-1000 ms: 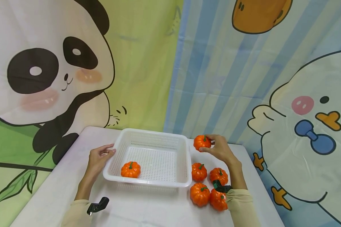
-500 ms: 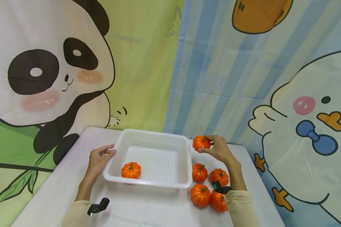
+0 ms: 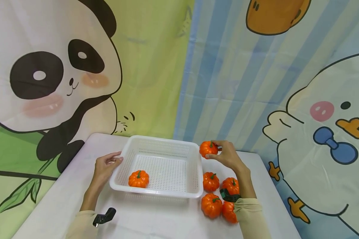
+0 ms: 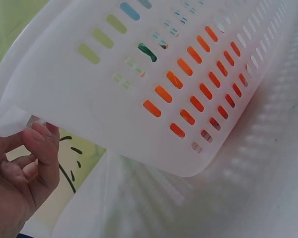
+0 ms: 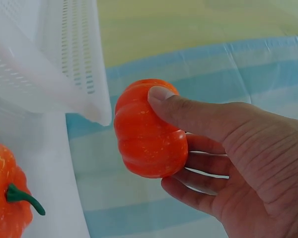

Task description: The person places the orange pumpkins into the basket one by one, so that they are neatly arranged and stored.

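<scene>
My right hand [image 3: 228,155] holds a small orange pumpkin [image 3: 208,149] off the right back corner of a white plastic basket [image 3: 155,192]. In the right wrist view the thumb lies across the ribbed pumpkin [image 5: 146,131], with the other fingers behind and below it. My left hand [image 3: 106,166] grips the basket's left rim, its curled fingers [image 4: 43,141] right under the rim in the left wrist view. Inside the basket, at the front left, sits another pumpkin [image 3: 139,179] with a green stem. Its orange skin shows through the slots in the left wrist view.
Several more pumpkins stand on the white table right of the basket: one nearest its wall [image 3: 210,182], one in front [image 3: 211,205], others partly behind the right wrist and sleeve. A cartoon-printed cloth [image 3: 149,66] hangs along the table's back edge.
My right hand has moved slightly left with the pumpkin, closer to the basket's right back corner. The left hand keeps its place at the rim.
</scene>
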`<state>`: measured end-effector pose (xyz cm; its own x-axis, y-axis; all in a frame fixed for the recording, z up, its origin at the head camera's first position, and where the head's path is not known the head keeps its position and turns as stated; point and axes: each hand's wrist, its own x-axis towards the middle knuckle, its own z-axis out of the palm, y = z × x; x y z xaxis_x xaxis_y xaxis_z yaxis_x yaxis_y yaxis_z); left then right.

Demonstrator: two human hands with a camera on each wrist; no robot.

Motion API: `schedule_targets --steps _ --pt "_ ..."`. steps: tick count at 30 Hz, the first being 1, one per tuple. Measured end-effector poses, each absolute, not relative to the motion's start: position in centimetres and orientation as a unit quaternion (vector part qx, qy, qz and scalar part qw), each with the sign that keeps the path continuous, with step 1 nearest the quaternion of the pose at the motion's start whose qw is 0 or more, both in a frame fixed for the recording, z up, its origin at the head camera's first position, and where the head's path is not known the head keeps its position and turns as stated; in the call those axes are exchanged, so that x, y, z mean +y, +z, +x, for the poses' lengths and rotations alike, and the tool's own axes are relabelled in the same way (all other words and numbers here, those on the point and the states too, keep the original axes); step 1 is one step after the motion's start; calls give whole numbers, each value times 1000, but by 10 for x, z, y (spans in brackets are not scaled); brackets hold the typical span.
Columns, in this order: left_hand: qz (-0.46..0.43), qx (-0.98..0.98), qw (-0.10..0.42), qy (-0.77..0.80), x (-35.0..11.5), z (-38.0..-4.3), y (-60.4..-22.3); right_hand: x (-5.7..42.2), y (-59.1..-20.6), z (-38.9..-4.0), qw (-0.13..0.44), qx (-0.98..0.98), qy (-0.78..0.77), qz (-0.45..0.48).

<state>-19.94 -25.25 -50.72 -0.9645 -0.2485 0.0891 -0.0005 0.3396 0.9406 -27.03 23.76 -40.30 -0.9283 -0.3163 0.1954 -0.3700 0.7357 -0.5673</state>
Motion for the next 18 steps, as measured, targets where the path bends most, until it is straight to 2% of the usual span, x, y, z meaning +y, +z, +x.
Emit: schedule_targets --steps 18 --pt "52 -804 124 -579 -253 -202 -508 222 -404 -274 40 -924 308 223"
